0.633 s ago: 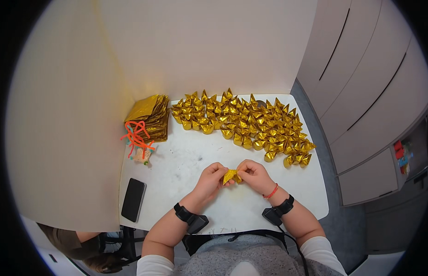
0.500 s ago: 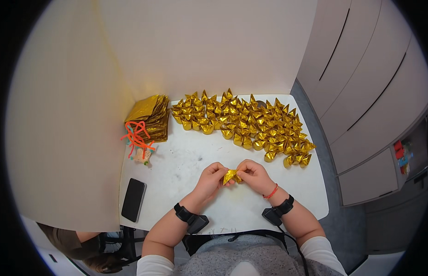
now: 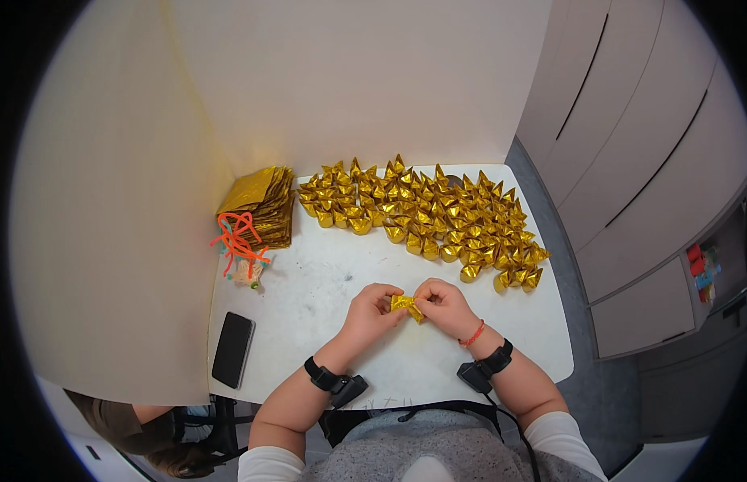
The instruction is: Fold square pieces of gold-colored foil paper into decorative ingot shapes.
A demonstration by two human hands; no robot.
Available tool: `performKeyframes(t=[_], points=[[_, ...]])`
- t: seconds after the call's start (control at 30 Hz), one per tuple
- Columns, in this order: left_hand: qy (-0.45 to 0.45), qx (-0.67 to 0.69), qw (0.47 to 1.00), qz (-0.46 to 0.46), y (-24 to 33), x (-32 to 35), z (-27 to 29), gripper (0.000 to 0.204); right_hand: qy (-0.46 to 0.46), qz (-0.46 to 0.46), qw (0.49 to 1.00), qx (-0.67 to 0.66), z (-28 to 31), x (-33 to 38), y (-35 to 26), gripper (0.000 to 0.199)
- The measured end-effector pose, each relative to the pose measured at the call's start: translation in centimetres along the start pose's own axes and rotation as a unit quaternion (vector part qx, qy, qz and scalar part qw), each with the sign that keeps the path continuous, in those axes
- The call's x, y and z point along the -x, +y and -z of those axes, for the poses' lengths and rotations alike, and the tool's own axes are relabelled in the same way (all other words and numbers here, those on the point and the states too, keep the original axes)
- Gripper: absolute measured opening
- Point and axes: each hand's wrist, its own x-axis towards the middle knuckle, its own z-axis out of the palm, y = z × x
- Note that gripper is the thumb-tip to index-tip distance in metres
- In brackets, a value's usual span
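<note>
Between my two hands, above the near middle of the white table (image 3: 325, 277), is a small folded piece of gold foil paper (image 3: 406, 305). My left hand (image 3: 373, 310) pinches its left end, and the fingers of my right hand (image 3: 442, 307) are closed on its right end. Beyond my hands stand many folded gold paper ingots (image 3: 426, 205) with pointed tips, crowded in rows toward the table's far and right edges. At the far left lies a thick stack of flat gold foil sheets (image 3: 261, 201).
Orange fuzzy wires (image 3: 238, 234) lie against the stack, with a small beige item (image 3: 246, 273) beside them. A black phone (image 3: 233, 350) rests near the left edge. Pale walls (image 3: 365, 88) border the table's left and far sides; cabinets (image 3: 630, 145) stand right.
The foil piece has turned and its pointed left part now looks flatter and squarer. My left fingers have shifted slightly around it; my right hand is almost unchanged.
</note>
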Motion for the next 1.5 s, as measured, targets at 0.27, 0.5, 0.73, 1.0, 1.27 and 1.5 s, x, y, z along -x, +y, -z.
performKeyframes(t=[0.27,0.5,0.73,1.0,1.27,1.5], points=[[0.038,-0.2,0.968,-0.146,1.5,0.3,0.1,0.031,0.001,0.006,0.999,0.032,0.1,-0.2,0.5,0.009],[0.058,-0.211,0.963,-0.156,1.3,0.4,-0.2,0.029,0.008,0.042,0.998,0.053,-0.1,-0.1,0.4,0.011],[0.07,-0.219,0.964,-0.135,1.3,0.3,-0.3,0.029,0.034,0.089,0.982,0.166,-0.4,-0.1,0.6,0.01],[0.097,-0.203,0.965,-0.133,1.2,0.3,-0.5,0.028,0.068,0.134,0.961,0.231,-1.4,0.4,-0.7,0.014],[0.119,-0.171,0.968,-0.136,1.6,0.4,-0.8,0.024,0.105,0.138,0.961,0.214,-1.5,0.2,-0.5,0.022],[0.104,-0.108,0.981,-0.125,1.4,0.5,-1.4,0.028,0.11,0.171,0.975,0.091,-1.5,-0.3,1.5,0.021]])
